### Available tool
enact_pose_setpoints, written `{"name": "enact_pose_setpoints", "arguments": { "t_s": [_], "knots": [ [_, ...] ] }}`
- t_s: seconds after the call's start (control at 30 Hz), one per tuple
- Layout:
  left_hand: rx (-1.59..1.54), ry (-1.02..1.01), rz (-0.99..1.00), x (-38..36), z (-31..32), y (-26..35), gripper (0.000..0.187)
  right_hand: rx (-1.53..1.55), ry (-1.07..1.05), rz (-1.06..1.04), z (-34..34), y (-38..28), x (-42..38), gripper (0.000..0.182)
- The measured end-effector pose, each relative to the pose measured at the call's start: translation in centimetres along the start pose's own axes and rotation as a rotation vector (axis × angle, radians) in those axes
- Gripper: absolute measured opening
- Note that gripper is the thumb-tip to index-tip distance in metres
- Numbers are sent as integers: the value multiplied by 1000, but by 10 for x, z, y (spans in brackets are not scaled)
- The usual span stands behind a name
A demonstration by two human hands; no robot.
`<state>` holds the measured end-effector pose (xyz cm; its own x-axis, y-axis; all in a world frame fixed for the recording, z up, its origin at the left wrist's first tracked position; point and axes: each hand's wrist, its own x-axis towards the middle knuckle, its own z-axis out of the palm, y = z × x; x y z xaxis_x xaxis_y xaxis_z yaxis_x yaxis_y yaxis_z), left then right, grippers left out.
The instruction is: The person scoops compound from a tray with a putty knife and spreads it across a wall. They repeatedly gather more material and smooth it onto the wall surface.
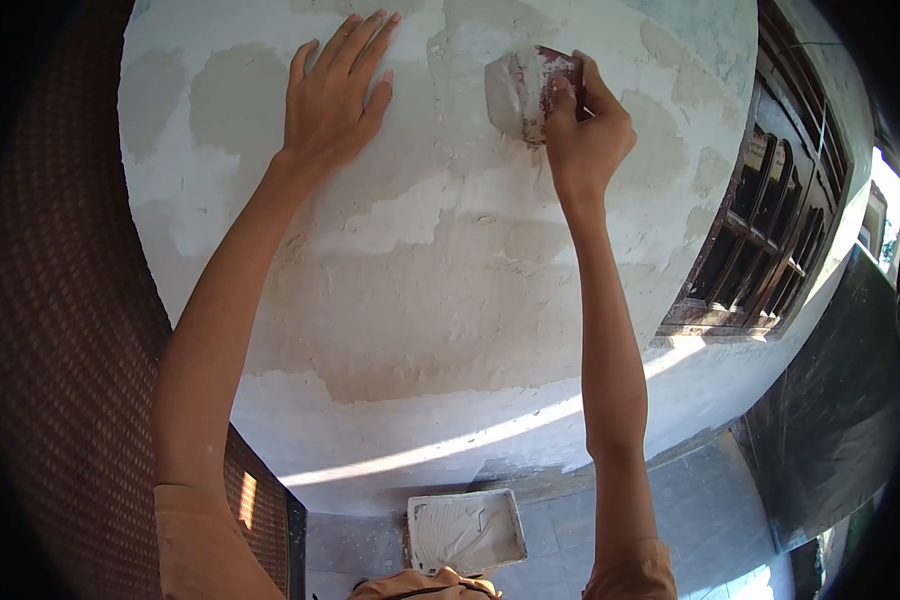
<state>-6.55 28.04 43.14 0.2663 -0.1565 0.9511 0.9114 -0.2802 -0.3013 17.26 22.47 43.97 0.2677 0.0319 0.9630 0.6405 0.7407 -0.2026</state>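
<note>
My right hand (588, 125) grips a putty scraper (560, 80) with a reddish-brown, paste-smeared face. Its edge lies against the wall, beside a patch of wet grey-beige filler (507, 98). My left hand (338, 95) rests flat on the wall to the left, fingers spread, holding nothing. Around both hands the white wall (370, 215) carries uneven patches of beige filler, the largest (420, 320) spreading below the hands.
A tray (467, 530) of white paste stands on the tiled floor (670, 500) below. Dark wooden window shutters (765, 220) are on the right. A brown woven panel (70, 330) lines the left side. A dark sheet (830, 400) leans at lower right.
</note>
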Motion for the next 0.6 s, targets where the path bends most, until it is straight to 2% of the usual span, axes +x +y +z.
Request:
{"name": "enact_pose_setpoints", "arguments": {
  "t_s": [0.03, 0.07, 0.1, 0.13, 0.17, 0.2, 0.27, 0.33, 0.37, 0.4, 0.5, 0.53, 0.6],
  "knots": [
    [3, 0, -2, 2, -5, 2, 54, -18, 106, -9, -11, 7, 5, 33],
    [-7, -87, -21, 4, -10, 4, 59, -36, 211, -16, -16, 14, 8, 33],
    [-19, -175, -38, 4, -14, 5, 66, -35, 209, -14, -17, 8, 5, 33],
    [-18, -174, -39, 3, -11, 5, 66, 63, 228, 29, -19, 3, 4, 33],
    [-2, -84, -15, 2, -6, 5, 60, 162, 248, 69, -18, -2, 5, 32],
    [9, 2, 11, 2, -3, 6, 55, 270, 200, 5, -4, -5, 1, 33],
    [3, 5, 10, 0, 0, 2, 56, 204, -1, 52, 23, -17, -11, 34],
    [1, 9, 10, 4, -4, 5, 57, 129, 23, -7, 25, -11, -9, 34],
    [-14, -83, -19, 3, -9, 5, 61, 65, 42, -68, 28, -8, -9, 34],
    [-26, -175, -50, 3, -13, 5, 66, 44, 131, -59, 18, 6, -1, 35],
    [-26, -165, -54, 4, -15, 8, 66, -37, 337, 58, -29, 34, 18, 32],
    [-27, -169, -54, 2, -15, 9, 66, 29, 404, 32, -38, 34, 20, 31],
    [-19, -156, -58, 4, -14, 10, 67, 219, 364, 101, -40, 24, 12, 32]
  ]
}}
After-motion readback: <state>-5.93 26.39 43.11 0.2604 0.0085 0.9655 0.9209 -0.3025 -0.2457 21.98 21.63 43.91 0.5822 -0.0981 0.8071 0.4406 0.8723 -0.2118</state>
